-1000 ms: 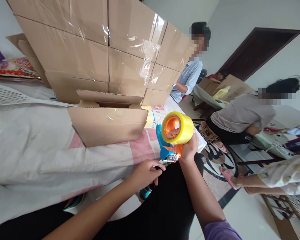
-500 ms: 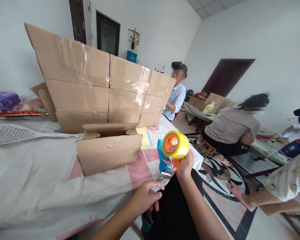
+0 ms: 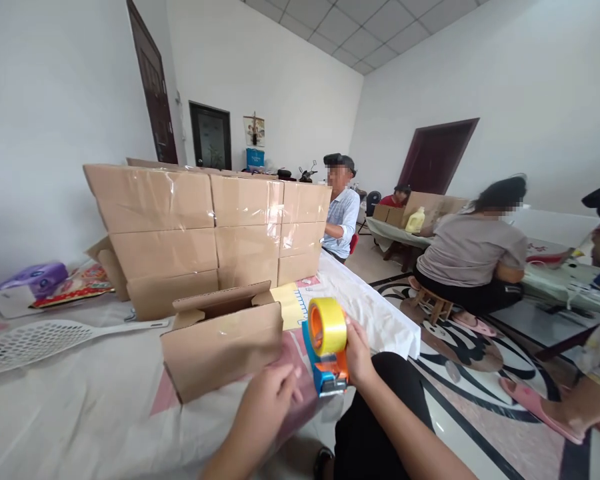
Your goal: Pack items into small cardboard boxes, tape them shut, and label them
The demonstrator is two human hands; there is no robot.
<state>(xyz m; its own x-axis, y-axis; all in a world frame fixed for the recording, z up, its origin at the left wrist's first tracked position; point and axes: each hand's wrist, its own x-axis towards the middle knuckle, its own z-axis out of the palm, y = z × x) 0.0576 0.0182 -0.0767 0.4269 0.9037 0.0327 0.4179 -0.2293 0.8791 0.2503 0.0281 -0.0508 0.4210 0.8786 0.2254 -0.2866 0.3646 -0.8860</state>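
Note:
My right hand (image 3: pixel 356 353) is closed round the handle of a blue and orange tape dispenser (image 3: pixel 326 365) that carries a yellow tape roll (image 3: pixel 327 326). It hangs over the table's near edge, just right of a small open cardboard box (image 3: pixel 223 347). My left hand (image 3: pixel 267 400) is raised beside the box's front right corner, close to the dispenser's mouth. Its fingers are bent together and blurred, and I cannot see whether they hold anything.
A wall of taped cardboard boxes (image 3: pixel 205 233) stands behind the open box on the cloth-covered table (image 3: pixel 80 400). A white swatter (image 3: pixel 40 337) and packets (image 3: pixel 45 283) lie at the left. Other people (image 3: pixel 473 257) sit at tables to the right.
The view has tilted up and the room shows more. My right hand brought the dispenser down and left toward the open box. My left hand rose from my lap to the box's corner.

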